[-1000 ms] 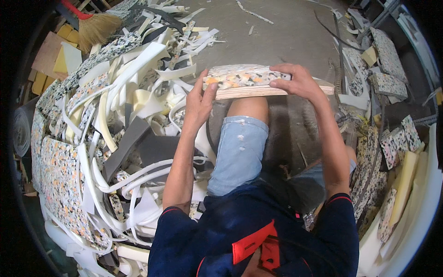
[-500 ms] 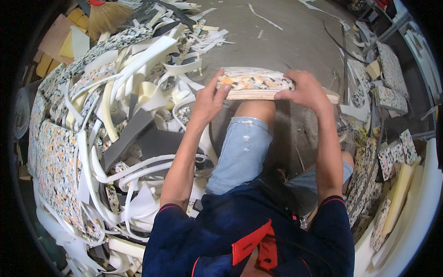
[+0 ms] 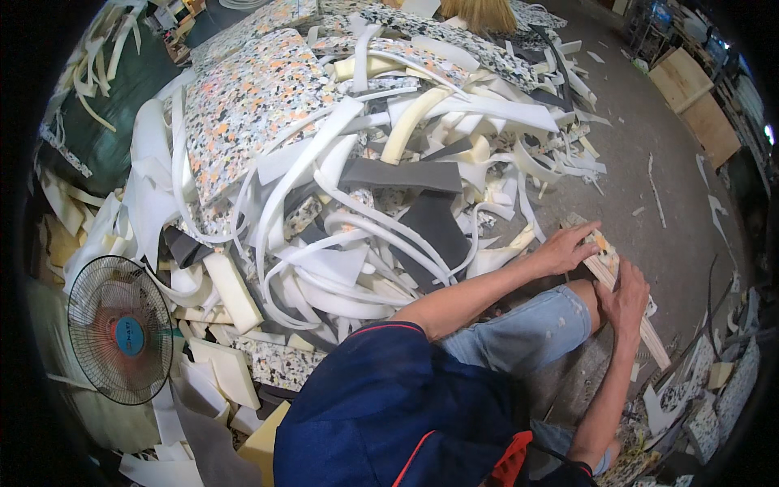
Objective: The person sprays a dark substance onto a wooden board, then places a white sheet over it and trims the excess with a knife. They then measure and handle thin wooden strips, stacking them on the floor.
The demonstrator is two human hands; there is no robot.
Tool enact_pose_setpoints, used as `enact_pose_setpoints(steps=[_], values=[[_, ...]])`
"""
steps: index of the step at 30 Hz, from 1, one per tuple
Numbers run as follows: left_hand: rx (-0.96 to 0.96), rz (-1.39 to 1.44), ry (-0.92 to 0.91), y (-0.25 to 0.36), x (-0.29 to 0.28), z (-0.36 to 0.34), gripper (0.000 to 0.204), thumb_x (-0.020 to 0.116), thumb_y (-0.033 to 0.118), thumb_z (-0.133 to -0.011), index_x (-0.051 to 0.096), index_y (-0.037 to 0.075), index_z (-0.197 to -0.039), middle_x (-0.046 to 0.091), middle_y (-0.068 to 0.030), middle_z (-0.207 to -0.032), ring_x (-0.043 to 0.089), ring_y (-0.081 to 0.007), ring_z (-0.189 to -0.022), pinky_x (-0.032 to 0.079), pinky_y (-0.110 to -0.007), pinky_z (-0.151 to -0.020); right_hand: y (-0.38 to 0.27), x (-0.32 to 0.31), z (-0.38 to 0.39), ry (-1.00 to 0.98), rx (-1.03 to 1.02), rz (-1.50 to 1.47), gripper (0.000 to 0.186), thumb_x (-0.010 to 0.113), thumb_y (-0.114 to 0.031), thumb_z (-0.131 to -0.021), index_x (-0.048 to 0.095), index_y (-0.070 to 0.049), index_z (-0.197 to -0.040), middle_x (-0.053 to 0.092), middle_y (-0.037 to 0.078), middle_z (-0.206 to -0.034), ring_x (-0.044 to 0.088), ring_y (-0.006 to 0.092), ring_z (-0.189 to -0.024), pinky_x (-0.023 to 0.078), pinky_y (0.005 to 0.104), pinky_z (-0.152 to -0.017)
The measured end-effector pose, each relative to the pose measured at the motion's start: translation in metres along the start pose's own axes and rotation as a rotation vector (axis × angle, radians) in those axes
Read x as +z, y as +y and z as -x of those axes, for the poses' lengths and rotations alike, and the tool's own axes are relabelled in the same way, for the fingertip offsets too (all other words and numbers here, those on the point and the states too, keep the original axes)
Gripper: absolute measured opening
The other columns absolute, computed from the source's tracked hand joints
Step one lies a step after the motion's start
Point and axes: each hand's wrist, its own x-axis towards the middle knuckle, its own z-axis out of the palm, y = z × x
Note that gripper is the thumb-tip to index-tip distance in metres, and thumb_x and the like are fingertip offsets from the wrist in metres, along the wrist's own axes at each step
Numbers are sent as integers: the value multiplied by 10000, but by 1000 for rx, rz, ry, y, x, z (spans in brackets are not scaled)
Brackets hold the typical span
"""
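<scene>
Two hands on a foam-topped wooden board beside a scrap heap

Both hands grip one wooden board (image 3: pixel 629 304) that rests across the person's knee, above the concrete floor (image 3: pixel 649 162). The board is pale, long and narrow, with a strip of speckled multicolour foam (image 3: pixel 602 242) on its upper end. The left hand (image 3: pixel 568 247) lies on the board's upper end, fingers stretched out and pressing on the foam, thumb underneath. The right hand (image 3: pixel 623 296) is just beside it, lower along the board, fingers curled closed around its edge. The knee is clad in light blue jeans (image 3: pixel 527 333), and a dark blue shirt (image 3: pixel 389 414) fills the lower middle of the view.

To the left of the hands, a large heap of foam offcuts (image 3: pixel 357 178) covers the floor: white strips, grey slabs and speckled sheets. A round electric fan (image 3: pixel 120 329) stands at the heap's lower left edge. A flat plywood sheet (image 3: pixel 690 89) lies on the floor well apart, at the upper right.
</scene>
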Motion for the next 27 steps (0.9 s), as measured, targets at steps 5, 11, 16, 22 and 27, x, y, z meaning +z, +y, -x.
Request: enact_pose_setpoints(steps=[5, 11, 16, 22, 27], values=[[-10, -48, 87, 2, -1, 7, 661, 641, 354, -983, 423, 39, -1522, 580, -266, -1406, 590, -432, -1259, 465, -443, -1062, 5, 9, -1, 25, 4, -56, 637, 808, -204, -675, 620, -24, -1257, 654, 181, -1033, 621, 376, -997, 457, 474, -876], [-202, -46, 257, 21, -93, 43, 380, 697, 235, -961, 666, 42, -1287, 717, -150, -1213, 698, -188, -1030, 544, -310, -872, 9, 3, 3, 22, 57, -18, 604, 768, -248, -687, 636, -21, -1231, 653, 180, -1032, 614, 369, -1018, 437, 479, -914], [-358, -258, 643, 20, -222, 118, 335, 613, 279, -998, 771, -11, -940, 755, -132, -859, 683, -185, -741, 534, -321, -701, 5, 6, 1, 47, 42, -37, 609, 773, -249, -685, 636, -21, -1233, 654, 174, -1039, 610, 369, -1024, 429, 475, -925], [-290, -346, 791, -1, -268, 119, 332, 591, 232, -999, 709, -39, -1150, 742, -218, -1031, 718, -282, -948, 546, -385, -850, 5, 6, -1, 52, 33, -84, 619, 790, -244, -679, 641, -14, -1234, 666, 180, -1084, 609, 374, -1057, 427, 482, -947], [-17, -855, 593, -9, -323, -22, 347, 644, 173, -922, 685, -24, -1204, 701, -260, -1162, 678, -410, -1090, 513, -453, -968, -3, 0, -4, 39, 49, -44, 622, 800, -247, -667, 644, -16, -1224, 665, 175, -1094, 605, 367, -1070, 422, 473, -953]])
